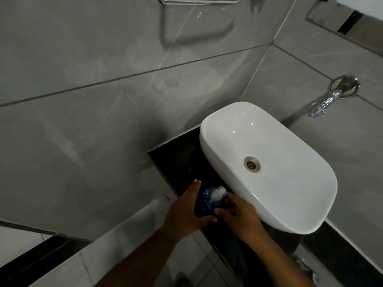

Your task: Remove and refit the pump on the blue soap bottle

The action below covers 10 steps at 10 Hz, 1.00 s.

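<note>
I see the blue bottle point(204, 201) standing on the dark tabletop point(176, 160), at about seven o'clock from the white basin point(290, 179) and just beside its rim. My left hand point(186, 212) wraps the bottle's left side, fingers half curled, thumb across the front. My right hand point(240, 216) touches its right side, fingers curled near the white pump point(217, 193); I cannot tell how firmly it grips. The pump sits on top.

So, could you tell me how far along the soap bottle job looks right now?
Nothing looks done: the white plastic pump sits on the translucent blue soap bottle. In hand: left hand around the bottle, right hand beside the pump. Left: removal and refitting.
</note>
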Tool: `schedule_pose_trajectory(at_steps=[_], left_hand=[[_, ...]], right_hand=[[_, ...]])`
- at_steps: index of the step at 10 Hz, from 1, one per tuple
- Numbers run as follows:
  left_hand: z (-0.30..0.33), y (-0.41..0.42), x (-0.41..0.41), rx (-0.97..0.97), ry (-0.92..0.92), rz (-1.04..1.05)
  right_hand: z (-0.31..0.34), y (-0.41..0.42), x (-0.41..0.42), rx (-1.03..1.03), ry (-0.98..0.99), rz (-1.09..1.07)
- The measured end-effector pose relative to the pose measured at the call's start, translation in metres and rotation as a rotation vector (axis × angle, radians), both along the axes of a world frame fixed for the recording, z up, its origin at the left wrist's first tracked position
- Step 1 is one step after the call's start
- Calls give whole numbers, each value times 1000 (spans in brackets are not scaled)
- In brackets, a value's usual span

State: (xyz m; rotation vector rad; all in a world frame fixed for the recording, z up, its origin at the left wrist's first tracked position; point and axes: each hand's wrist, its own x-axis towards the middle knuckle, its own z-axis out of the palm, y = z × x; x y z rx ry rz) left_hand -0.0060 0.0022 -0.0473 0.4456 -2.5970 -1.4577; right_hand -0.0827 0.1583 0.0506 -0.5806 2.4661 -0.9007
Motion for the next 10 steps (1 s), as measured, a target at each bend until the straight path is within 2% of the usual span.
schedule_pose_trajectory(at_steps=[2,3,6,8,9,10], left_hand=[[4,-6,-3,7,-45,52],[7,-23,-8,-26,-42,117],[27,-115,-36,-25,-14,283],[27,-151,-48,64,-6,312],[31,-154,-52,8,-29,315],[32,-160,-48,6,-38,292]], right_hand=[[-20,-18,0,-50,67,-14],[-23,-40,-8,-88,81,48],[-27,-155,-51,-136,123,158],[-40,-201,-68,-164,147,175],[-35,-204,-68,-135,123,197],[-8,-202,-69,-254,183,31]])
